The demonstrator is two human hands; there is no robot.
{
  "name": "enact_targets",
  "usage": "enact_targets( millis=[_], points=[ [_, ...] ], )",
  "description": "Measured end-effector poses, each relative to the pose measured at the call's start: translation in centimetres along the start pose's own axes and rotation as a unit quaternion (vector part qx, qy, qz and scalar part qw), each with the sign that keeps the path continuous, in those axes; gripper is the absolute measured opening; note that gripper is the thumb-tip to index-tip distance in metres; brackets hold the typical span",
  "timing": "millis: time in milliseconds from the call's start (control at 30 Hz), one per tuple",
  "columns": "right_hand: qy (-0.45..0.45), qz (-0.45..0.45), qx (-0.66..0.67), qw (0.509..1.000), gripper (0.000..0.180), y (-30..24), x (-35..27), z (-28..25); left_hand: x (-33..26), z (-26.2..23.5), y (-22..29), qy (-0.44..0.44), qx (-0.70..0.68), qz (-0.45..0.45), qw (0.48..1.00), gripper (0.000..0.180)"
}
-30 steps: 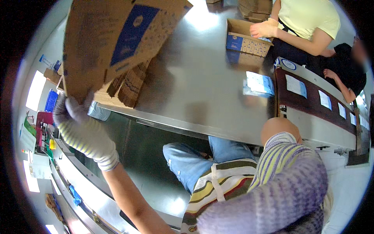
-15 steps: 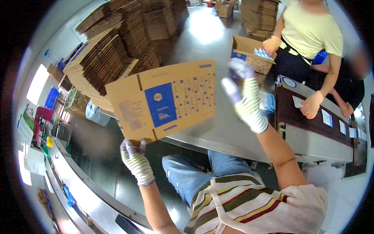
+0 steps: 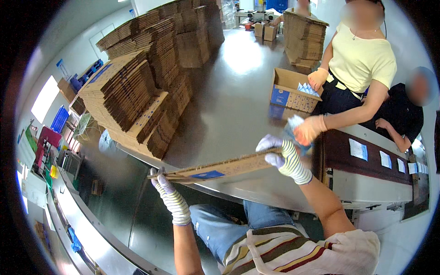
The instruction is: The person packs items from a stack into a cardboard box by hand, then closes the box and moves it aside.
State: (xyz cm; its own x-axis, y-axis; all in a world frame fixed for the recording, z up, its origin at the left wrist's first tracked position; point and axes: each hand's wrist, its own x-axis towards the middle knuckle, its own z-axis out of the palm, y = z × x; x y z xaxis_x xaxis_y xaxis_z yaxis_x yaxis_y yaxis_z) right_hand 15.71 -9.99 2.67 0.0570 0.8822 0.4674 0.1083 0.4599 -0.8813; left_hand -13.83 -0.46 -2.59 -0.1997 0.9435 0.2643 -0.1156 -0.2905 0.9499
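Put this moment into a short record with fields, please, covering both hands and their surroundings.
Left hand: gloved, grips a flattened carton by its left end
Right hand: grips its right end
Table: carton stacks at left, open box with packets at right
Co-worker: one gloved hand at the box, the other on a blurred packet
Belt: dark, carrying packets

Across the middle of the frame I see a shiny metal table (image 3: pixel 220 105), white glare (image 3: pixel 243 55) near its top; at left, a bright panel (image 3: pixel 45 98) against a pale wall (image 3: pixel 78 48); toward lower left, dark floor (image 3: pixel 112 201).
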Motion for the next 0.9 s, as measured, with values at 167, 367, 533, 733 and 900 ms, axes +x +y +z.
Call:
enact_targets(
  millis=[167,367,533,733,900],
  points=[
    [-0.018,0.018,0.017,1.000,0.040,0.3,-0.2,-0.7,0.4,1.7,2.6,-0.020,0.034,-0.034,0.999,0.069],
    [0.125,0.064,-0.031,0.990,0.063,2.8,0.5,-2.1,1.6,1.7,2.5,-0.331,0.059,-0.120,0.934,0.071],
    [-0.045,0.044,-0.322,0.945,0.041,2.0,0.6,-4.1,3.3,1.3,0.6,-0.429,0.170,-0.084,0.883,0.079],
    [-0.184,0.016,-0.396,0.899,0.020,1.1,1.1,-5.1,4.8,4.3,4.0,-0.392,0.520,0.197,0.733,0.058],
    [-0.179,0.004,-0.405,0.897,0.022,2.0,1.4,-5.0,1.6,7.9,7.4,-0.354,0.607,0.248,0.667,0.046]
  ],
)
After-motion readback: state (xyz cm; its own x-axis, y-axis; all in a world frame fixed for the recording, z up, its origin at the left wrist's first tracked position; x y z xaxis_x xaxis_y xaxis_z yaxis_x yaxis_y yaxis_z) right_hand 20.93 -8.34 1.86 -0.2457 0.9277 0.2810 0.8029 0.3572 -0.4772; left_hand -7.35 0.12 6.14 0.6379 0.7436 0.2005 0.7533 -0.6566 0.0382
